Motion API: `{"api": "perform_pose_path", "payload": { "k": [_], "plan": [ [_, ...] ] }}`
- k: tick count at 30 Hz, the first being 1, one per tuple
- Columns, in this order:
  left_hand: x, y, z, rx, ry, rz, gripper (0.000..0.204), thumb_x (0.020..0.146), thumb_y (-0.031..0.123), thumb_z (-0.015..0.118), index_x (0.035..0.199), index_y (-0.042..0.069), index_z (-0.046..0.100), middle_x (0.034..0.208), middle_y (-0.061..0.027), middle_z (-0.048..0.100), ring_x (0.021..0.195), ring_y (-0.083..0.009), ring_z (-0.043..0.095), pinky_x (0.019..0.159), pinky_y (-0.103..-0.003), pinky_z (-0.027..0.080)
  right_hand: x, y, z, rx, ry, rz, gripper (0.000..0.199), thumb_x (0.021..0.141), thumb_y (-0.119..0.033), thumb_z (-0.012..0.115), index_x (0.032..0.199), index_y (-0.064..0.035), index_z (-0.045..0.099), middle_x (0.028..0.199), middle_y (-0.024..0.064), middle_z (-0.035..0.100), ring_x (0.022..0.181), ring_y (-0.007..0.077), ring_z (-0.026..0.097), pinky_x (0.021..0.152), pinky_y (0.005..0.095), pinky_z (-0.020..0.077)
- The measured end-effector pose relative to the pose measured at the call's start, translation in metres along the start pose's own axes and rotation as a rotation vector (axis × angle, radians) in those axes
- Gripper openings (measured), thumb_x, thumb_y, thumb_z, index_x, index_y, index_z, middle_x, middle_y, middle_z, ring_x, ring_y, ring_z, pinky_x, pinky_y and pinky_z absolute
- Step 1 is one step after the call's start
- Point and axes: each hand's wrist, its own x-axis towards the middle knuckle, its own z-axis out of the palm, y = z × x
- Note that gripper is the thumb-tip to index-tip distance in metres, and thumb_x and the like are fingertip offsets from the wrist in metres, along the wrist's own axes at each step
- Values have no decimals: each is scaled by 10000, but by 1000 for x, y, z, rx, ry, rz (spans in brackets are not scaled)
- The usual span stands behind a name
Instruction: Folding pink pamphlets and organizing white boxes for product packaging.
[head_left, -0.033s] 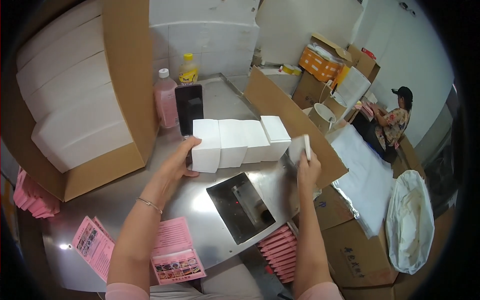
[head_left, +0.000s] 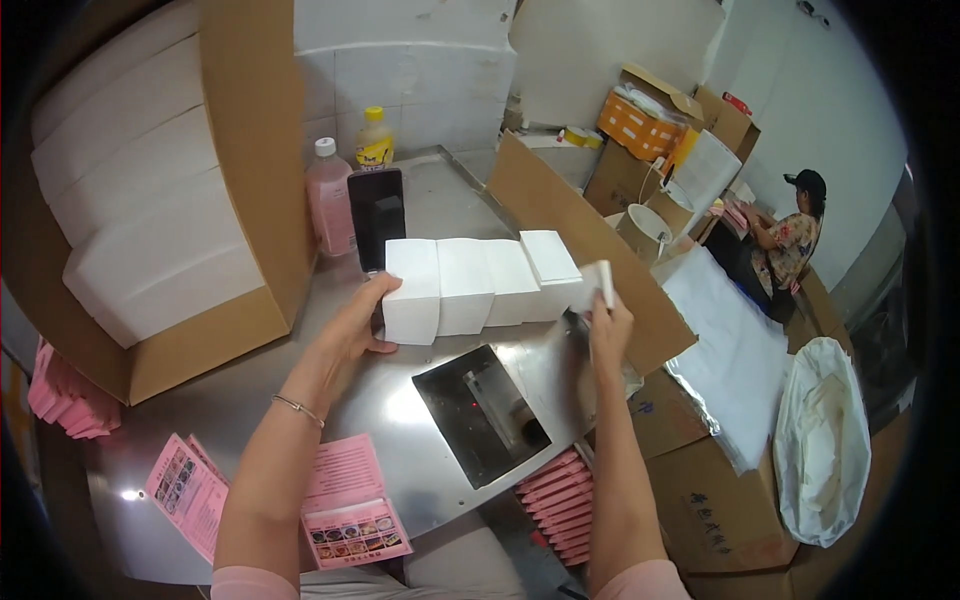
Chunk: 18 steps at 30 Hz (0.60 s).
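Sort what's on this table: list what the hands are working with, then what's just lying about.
In hand:
left hand on the row of white stacks
right hand holding a white stack

Lying about:
pink bottle
yellow-capped bottle
phone
pink leaflets

phone (head_left: pixel 376 217) behind boxes (head_left: pixel 480 283), leaflets (head_left: pixel 352 500) in front

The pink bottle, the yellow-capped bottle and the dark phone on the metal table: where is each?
pink bottle (head_left: pixel 329 208): head view, middle of its body.
yellow-capped bottle (head_left: pixel 374 143): head view, on its label below the cap.
dark phone (head_left: pixel 377 217): head view, centre of its screen.
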Motion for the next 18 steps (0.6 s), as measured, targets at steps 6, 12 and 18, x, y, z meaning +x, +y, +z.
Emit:
{"api": "perform_pose_path", "payload": {
  "k": [6,12,18],
  "plan": [
    [18,5,-12,105,21,30,624,805,552,616,1249,117,558,1133,-90,560,1064,-237,529,825,-442,470,-47,2,-7,176,-63,266,205,977,-148,584,1009,42,655,825,45,606,720,115,584,657,283,505],
    [99,3,55,143,29,457,568,852,454,688,1185,2,608,998,-92,638,854,-160,583,675,-299,455,-137,-51,-46,32,83,201,218,1004,-155,587,1034,59,611,886,44,614,790,94,554,698,276,483],
    [165,4,90,154,101,588,910,840,589,717,1406,-61,425,1226,-200,599,1071,-252,606,935,-355,487,-136,-42,-56,-110,-30,163,186,991,-125,623,1076,40,627,890,22,614,780,86,532,685,266,471]
  ]
}}
